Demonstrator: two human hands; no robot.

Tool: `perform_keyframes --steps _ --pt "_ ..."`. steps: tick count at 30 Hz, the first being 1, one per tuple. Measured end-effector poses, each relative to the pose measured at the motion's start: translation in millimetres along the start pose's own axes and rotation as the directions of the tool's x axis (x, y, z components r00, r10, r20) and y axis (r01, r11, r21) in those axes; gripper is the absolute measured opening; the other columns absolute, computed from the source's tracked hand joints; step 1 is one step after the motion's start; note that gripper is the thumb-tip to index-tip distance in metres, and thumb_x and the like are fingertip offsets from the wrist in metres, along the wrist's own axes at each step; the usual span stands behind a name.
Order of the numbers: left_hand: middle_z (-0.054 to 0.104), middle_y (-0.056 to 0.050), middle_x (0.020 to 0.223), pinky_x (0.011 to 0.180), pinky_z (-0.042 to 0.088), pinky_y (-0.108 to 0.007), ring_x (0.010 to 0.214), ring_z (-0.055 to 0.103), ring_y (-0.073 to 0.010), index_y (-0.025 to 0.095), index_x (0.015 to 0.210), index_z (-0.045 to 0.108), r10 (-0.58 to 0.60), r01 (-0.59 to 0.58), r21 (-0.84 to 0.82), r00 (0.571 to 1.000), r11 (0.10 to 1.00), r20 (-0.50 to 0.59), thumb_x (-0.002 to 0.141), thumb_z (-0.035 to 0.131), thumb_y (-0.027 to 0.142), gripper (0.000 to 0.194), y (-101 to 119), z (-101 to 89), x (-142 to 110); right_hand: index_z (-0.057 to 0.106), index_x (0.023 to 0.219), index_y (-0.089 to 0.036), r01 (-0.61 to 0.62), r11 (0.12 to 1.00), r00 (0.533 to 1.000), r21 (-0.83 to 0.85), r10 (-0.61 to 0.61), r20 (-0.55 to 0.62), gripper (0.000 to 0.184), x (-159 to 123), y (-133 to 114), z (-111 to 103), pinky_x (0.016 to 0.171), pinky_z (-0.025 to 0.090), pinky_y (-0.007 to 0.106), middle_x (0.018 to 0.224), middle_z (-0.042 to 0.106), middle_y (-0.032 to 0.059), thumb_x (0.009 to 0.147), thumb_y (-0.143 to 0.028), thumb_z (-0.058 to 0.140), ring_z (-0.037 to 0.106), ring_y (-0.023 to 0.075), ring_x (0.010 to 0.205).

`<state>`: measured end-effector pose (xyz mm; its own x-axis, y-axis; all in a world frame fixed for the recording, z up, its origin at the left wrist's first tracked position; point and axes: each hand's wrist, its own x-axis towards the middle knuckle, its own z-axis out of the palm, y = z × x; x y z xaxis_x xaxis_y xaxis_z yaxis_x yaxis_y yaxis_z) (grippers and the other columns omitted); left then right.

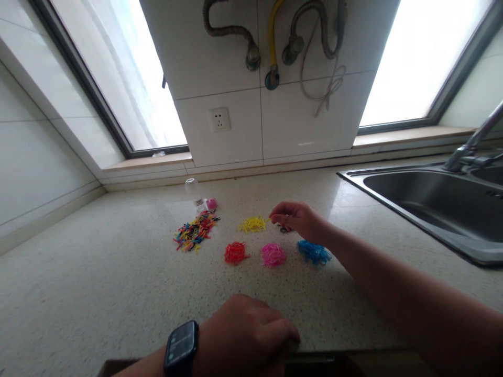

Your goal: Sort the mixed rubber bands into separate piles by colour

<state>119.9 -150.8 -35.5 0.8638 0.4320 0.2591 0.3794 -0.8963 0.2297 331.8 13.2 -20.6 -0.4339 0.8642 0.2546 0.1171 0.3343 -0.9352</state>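
My right hand (pixel 296 218) reaches over the counter with its fingers pinched on a small yellow rubber band, right beside the yellow pile (pixel 252 224). A dark pile (pixel 283 229) lies partly hidden under that hand. Nearer me lie a red pile (pixel 234 252), a pink pile (pixel 272 254) and a blue pile (pixel 313 252). A mixed heap of coloured bands (pixel 195 231) sits to the left. My left hand (pixel 245 335), with a black watch on the wrist, rests curled on the counter's front edge; nothing shows in it.
A small clear bottle (pixel 194 191) lies tipped beside a pink cap (pixel 211 203) behind the mixed heap. A steel sink (pixel 432 204) with a tap (pixel 473 141) fills the right side. Tiled wall, socket and hoses stand at the back.
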Motion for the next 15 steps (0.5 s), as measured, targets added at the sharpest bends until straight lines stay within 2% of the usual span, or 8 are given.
perform_keyframes --steps 6,10,15 --pt "0.066 0.005 0.074 0.052 0.034 -0.026 0.061 0.059 -0.0117 0.022 0.098 0.059 -0.006 0.006 0.004 1.000 1.000 0.014 0.083 0.055 0.014 0.018 0.2 -0.1 -0.3 0.072 0.092 -0.016 0.008 1.000 1.000 -0.029 -0.007 0.014 0.030 -0.2 -0.5 0.1 0.050 0.043 0.021 0.078 0.067 0.0033 0.082 -0.044 0.071 0.050 0.0080 0.057" --pt "0.066 0.005 0.074 0.052 0.034 -0.027 0.060 0.058 -0.0119 0.022 0.098 0.058 -0.001 0.001 0.004 1.000 1.000 0.019 0.082 0.055 0.015 0.018 -0.4 1.1 -1.0 0.071 0.094 -0.016 0.013 0.995 1.000 -0.100 -0.012 0.008 0.028 -0.4 -1.1 0.0 0.049 0.042 0.021 0.070 0.060 -0.0006 0.082 -0.042 0.071 0.048 0.0079 0.055" --pt "0.065 0.005 0.073 0.052 0.034 -0.026 0.059 0.057 -0.0114 0.022 0.096 0.059 -0.002 0.002 0.009 1.000 1.000 0.011 0.081 0.054 0.014 0.018 0.7 -0.8 -0.1 0.066 0.095 -0.018 0.045 0.988 0.999 -0.145 -0.044 0.013 0.022 -1.6 -0.9 1.3 0.050 0.041 0.021 0.069 0.054 -0.0025 0.085 -0.037 0.067 0.048 0.0085 0.057"
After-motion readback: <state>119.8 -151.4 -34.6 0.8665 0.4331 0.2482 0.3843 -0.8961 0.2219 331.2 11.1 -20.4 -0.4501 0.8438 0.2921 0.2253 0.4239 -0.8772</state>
